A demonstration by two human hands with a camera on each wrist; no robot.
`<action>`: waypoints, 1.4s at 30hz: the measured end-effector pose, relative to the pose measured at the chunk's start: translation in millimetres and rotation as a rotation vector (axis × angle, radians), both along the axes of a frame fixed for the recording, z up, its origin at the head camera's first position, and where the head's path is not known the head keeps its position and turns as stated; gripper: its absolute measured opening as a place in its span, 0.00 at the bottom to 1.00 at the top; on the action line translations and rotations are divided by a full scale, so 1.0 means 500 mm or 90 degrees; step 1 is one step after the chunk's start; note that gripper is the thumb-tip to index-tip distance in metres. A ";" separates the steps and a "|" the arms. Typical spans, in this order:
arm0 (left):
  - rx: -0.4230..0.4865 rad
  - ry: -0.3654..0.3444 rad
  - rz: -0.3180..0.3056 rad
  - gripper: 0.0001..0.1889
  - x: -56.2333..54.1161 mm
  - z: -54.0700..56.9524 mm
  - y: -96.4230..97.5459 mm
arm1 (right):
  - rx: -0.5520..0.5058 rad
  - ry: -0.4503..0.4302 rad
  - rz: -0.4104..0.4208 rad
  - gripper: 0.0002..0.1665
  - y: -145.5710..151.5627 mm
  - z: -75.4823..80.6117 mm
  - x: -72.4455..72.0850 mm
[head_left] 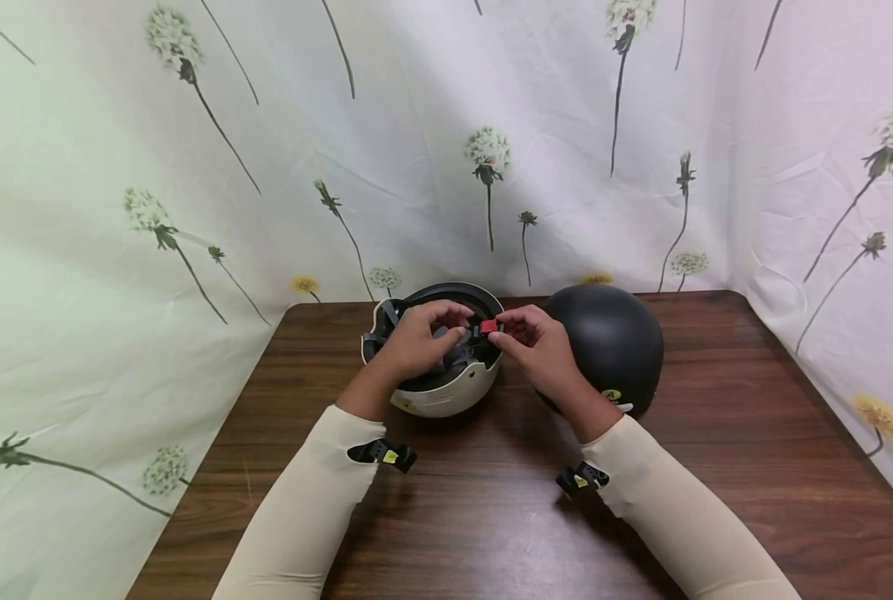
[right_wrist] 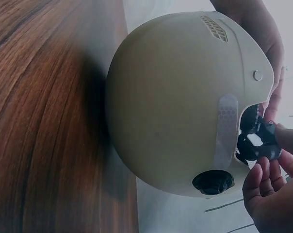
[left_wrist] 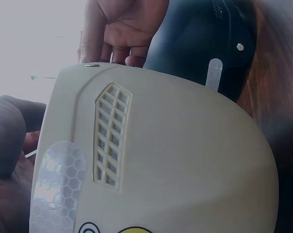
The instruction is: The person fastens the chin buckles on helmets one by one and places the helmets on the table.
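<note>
A cream helmet [head_left: 446,400] lies upside down on the table, its dark padded inside facing up. Above its opening is a chin-strap buckle [head_left: 489,327] with a red part. My right hand [head_left: 547,350] pinches the buckle's right side between thumb and fingers; its black underside [right_wrist: 270,141] shows in the right wrist view. From the left, my left hand [head_left: 416,337] reaches over the helmet, thumb and forefinger pinching the chin strap [head_left: 475,332] beside the buckle. Its fingertips are partly hidden by the helmet shell in the left wrist view.
A matte black helmet [head_left: 604,333] sits dome up, just right of the cream one and behind my right hand. Both are near the back edge of the brown wooden table [head_left: 484,517]. A flower-printed cloth [head_left: 431,167] hangs behind the table.
</note>
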State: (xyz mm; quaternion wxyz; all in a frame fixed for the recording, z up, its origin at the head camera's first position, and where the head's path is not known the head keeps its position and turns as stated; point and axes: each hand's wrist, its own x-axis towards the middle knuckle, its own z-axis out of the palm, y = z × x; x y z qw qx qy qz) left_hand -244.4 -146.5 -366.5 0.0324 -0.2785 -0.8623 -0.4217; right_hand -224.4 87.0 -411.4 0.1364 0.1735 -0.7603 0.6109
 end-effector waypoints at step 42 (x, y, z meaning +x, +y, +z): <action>-0.110 0.123 -0.029 0.16 0.054 -0.012 -0.010 | -0.004 -0.016 0.014 0.18 0.009 -0.040 0.024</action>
